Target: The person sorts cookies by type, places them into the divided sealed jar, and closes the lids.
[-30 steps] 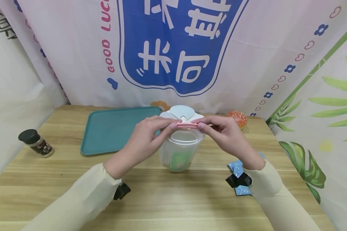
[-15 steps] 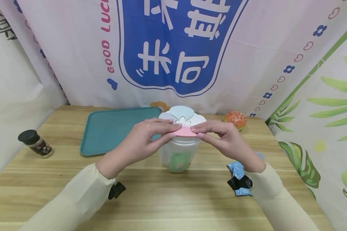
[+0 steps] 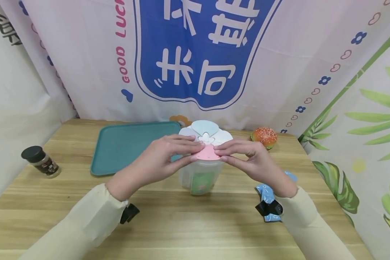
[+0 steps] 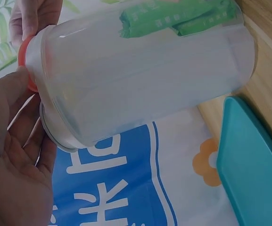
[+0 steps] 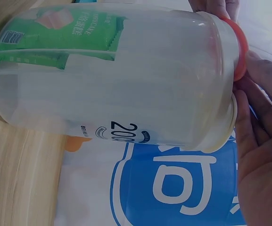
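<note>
A translucent storage jar (image 3: pixel 186 175) stands upright on the table, with green packets (image 5: pixel 79 33) inside. Its petal-shaped lid (image 3: pixel 222 136) has a pink flap (image 3: pixel 207 153) at the front, lying flat. My left hand (image 3: pixel 164 151) presses the flap's left side, fingers nearly straight on top and thumb at the front edge. From the right, my right hand (image 3: pixel 250 153) presses it the same way. In the left wrist view the thumb touches the flap's rim, and the other fingers lie beside the lid. The fingertips hide the flap's corners.
A teal tray (image 3: pixel 117 148) lies behind and left of the jar. Further left a black-capped shaker (image 3: pixel 40 161) leans over. A toy hamburger (image 3: pixel 264 136) sits at the back right. Blue packets (image 3: pixel 265 192) lie below my right wrist. A printed cloth hangs behind the table.
The pink flap has swung down from raised, with an opening showing beneath it, to flat on the lid. Both hands followed it down and now press on it.
</note>
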{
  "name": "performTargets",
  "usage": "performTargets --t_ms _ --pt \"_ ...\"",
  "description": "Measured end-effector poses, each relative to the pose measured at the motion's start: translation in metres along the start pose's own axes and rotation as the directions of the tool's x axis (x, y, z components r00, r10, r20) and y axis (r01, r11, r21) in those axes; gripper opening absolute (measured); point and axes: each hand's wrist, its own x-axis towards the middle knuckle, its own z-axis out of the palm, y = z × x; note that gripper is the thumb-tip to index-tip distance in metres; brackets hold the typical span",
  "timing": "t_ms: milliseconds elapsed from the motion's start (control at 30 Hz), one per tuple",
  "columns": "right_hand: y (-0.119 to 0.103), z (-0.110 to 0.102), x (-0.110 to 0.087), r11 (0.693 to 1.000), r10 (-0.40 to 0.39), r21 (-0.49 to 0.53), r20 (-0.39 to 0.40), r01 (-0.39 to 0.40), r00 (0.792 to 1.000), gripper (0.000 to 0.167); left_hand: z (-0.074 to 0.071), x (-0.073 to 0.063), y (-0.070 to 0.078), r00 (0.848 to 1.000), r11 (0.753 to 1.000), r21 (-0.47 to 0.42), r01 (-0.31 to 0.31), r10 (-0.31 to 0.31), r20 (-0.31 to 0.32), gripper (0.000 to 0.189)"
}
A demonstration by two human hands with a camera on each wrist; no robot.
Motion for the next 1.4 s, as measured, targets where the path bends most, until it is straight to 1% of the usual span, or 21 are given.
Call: performTargets --t_ms 133,300,567,867,1000,1100,1300,1400 --pt "0.0 0.001 0.0 1.0 -0.011 -0.007 0.009 0.011 1.0 0.026 0.0 -0.001 0.0 1.0 1.0 0.007 0.001 -0.001 0.01 0.036" --pt "-0.001 0.002 0.0 0.999 -0.036 -0.015 0.016 0.036 0.999 0.026 0.0 -0.001 -0.001 1.0 1.0 0.017 -0.013 0.013 0.012 0.036" --pt "-0.001 0.002 -0.002 0.993 -0.116 -0.036 -0.01 0.115 0.993 0.031 0.0 0.002 -0.001 0.999 0.999 0.013 -0.033 0.033 0.011 0.037" --pt "-0.004 0.002 -0.003 0.992 -0.098 -0.074 0.022 0.099 0.995 0.031 0.0 -0.001 0.0 0.999 0.999 0.01 -0.038 0.038 0.009 0.038" --pt "-0.006 0.003 -0.002 0.99 -0.102 -0.096 0.018 0.103 0.995 0.031 0.001 -0.001 0.001 0.999 0.999 0.01 -0.035 0.035 -0.006 0.038" --pt "-0.007 0.004 -0.002 0.987 -0.108 -0.12 0.012 0.109 0.994 0.032 0.004 -0.003 0.002 0.999 0.999 0.013 -0.038 0.039 -0.035 0.038" --pt "-0.012 0.004 -0.001 0.985 -0.08 -0.154 0.025 0.083 0.996 0.032 0.01 -0.008 0.002 0.995 0.998 0.021 -0.062 0.064 -0.081 0.04" --pt "-0.014 0.003 -0.001 0.982 -0.078 -0.17 0.033 0.082 0.996 0.032 0.013 -0.011 0.002 0.994 0.999 0.015 -0.048 0.05 -0.097 0.041"
